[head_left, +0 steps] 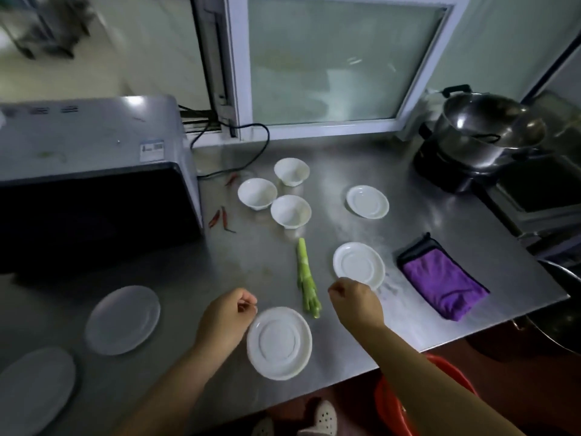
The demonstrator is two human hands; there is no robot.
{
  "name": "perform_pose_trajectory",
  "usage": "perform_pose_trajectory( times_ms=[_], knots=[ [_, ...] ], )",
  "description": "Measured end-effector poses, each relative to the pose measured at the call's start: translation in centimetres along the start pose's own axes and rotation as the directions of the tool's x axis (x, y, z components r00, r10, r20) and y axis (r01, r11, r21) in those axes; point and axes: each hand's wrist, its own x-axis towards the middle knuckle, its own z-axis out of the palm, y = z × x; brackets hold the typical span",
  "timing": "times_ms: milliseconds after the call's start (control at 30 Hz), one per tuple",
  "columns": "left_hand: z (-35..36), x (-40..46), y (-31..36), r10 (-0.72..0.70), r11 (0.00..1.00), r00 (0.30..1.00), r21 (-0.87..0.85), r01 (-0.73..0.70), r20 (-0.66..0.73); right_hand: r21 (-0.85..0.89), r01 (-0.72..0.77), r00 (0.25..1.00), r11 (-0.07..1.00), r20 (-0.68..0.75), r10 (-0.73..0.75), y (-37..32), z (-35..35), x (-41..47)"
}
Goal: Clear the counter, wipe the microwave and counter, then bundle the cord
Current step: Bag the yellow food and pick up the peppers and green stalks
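**Plates, Bowls and Two Hands Over a Shiny Counter**

Five flat white plates lay on the metal counter [424, 309]. One plate [279, 343] sat at the near edge, one [359, 265] lay past the right hand, and one [367, 202] was farther back. Two more, [123, 319] and [33, 390], lay in the dim left part. Three small round white bowls [290, 211] stood close together in the middle. They looked smooth and shiny.

One long green vegetable stalk [306, 278] lay between the two near plates. A few thin red chili peppers [220, 218] lay just beside the microwave [94, 171], which was a big grey box with a dark door on the left. Its black cord [251, 158] curled loosely on the counter behind the bowls. One soft purple cloth [443, 284] lay folded near the right edge.

The left hand [224, 319] hung over the counter beside the near plate, its fingers curled in and holding nothing. The right hand [356, 305] was curled the same way, over the rim of the next plate (I could not tell if it touched).

A shiny steel pot [484, 130] stood at the back right, under the window [330, 58]. A red basin [408, 404] sat on the floor below.
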Motion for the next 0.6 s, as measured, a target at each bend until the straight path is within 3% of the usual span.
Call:
perform_pose_trajectory(
  times_ms=[167,600],
  knots=[
    [-0.4,-0.4,-1.1,-0.049,0.998,0.998,-0.036,0.048,-0.035,-0.02,0.052,0.994,0.998,0.101,-0.05,-1.9,1.5,1.8],
    [0.9,1.0,-0.2,-0.32,0.943,0.943,-0.126,0.309,-0.087,-0.075,0.126,0.975,0.989,0.193,-0.11,-1.5,5.6,8.3]
  ],
)
